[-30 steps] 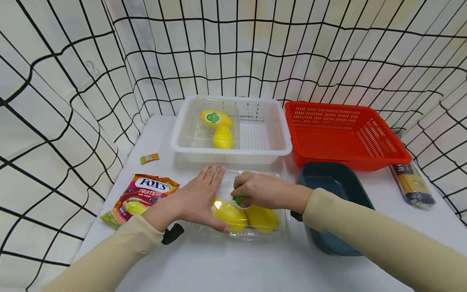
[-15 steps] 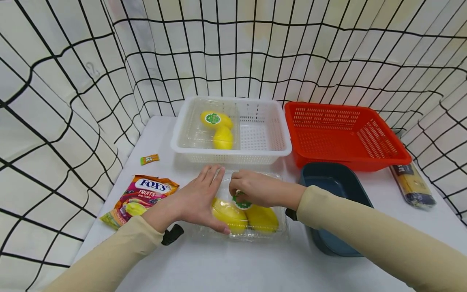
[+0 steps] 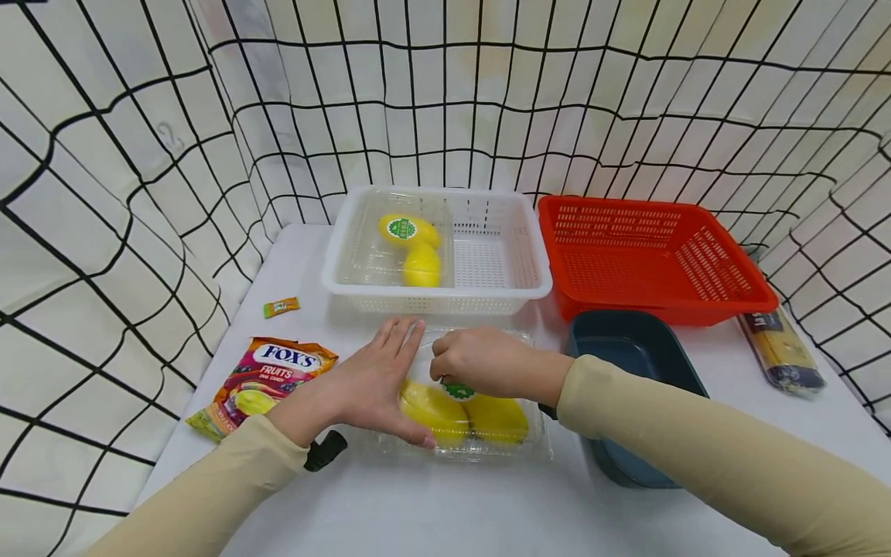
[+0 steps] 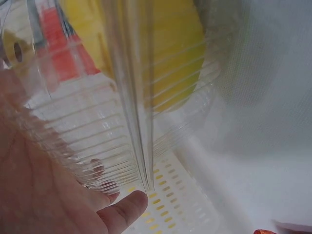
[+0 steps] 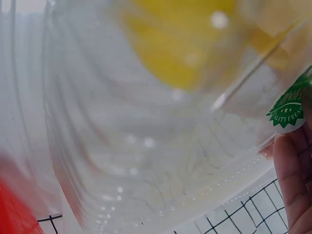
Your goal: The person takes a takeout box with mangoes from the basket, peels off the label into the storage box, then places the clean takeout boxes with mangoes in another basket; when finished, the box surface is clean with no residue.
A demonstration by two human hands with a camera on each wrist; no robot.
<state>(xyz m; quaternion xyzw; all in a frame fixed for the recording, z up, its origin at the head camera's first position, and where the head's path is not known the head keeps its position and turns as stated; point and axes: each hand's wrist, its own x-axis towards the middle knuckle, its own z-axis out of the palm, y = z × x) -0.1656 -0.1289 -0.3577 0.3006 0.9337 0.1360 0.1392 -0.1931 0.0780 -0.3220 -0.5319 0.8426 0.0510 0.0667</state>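
- The green sticker (image 3: 457,391) sits on top of the clear box (image 3: 480,451), right beneath the right hand's fingers (image 5: 288,170); less of it shows than half a second ago.
- That right hand (image 3: 487,362) has slid slightly toward the left one. Its fingers are curled at the sticker's edge; I can't tell whether they pinch it or merely press.
- The left hand (image 3: 376,387) hasn't budged: fingers straight and spread against the box's left side, gripping nothing.
- So, as I judge it, one hand steadies the box while the other works the sticker, and that work isn't finished.
- The yellow fruits (image 3: 497,419) lie inside the box, nearer the person than the right fingers.
- Beyond both sets of fingers, a white basket (image 3: 431,293) holds another stickered box (image 3: 362,255).
- Left of the left fingers lies a candy bag (image 3: 278,379); right of the right fingers, a dark tub (image 3: 640,348), all on the white worktop (image 3: 487,510).
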